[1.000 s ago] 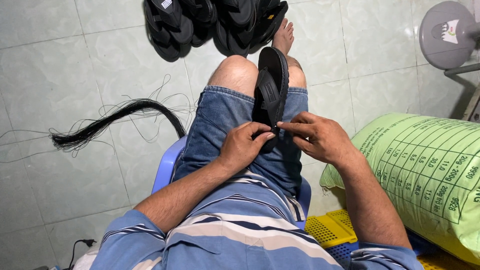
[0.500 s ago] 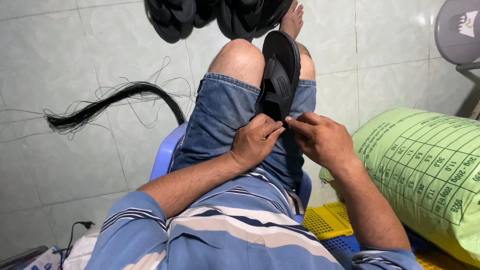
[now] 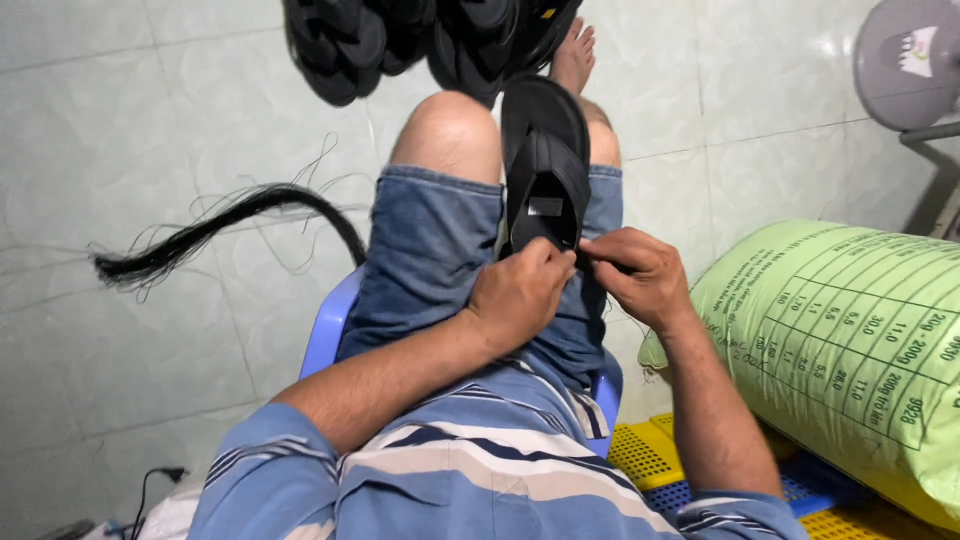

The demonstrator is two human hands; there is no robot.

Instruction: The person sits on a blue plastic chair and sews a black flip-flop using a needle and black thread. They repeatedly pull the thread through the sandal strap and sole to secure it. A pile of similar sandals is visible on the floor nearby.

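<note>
Nearest the camera is a striped shirt (image 3: 480, 470) in blue, white and navy, with both forearms reaching forward from it over denim shorts (image 3: 440, 260). The person sits on a blue chair (image 3: 325, 335) whose edge shows at 9 o'clock of the lap. At 4 o'clock lie yellow and blue mats (image 3: 660, 465), and beside them a green sack (image 3: 850, 340) printed with a grid.

At the lap, the left hand (image 3: 520, 295) is closed around the near end of a black sandal (image 3: 545, 170), fingers curled under its heel. The right hand (image 3: 640, 275) touches it at 3 o'clock, fingertips pinched shut on the sandal's heel edge; what lies between the fingers cannot be told. The sandal stands tilted on the right thigh, its toe pointing to 12 o'clock, between the knees.

At 9 o'clock on the tiled floor (image 3: 150, 400) lies a bundle of black strands (image 3: 220, 225). Farther, at 12 o'clock, sits a pile of sandals (image 3: 420, 40) beside a bare foot (image 3: 575, 55). At 2 o'clock stands a grey fan (image 3: 910, 60).
</note>
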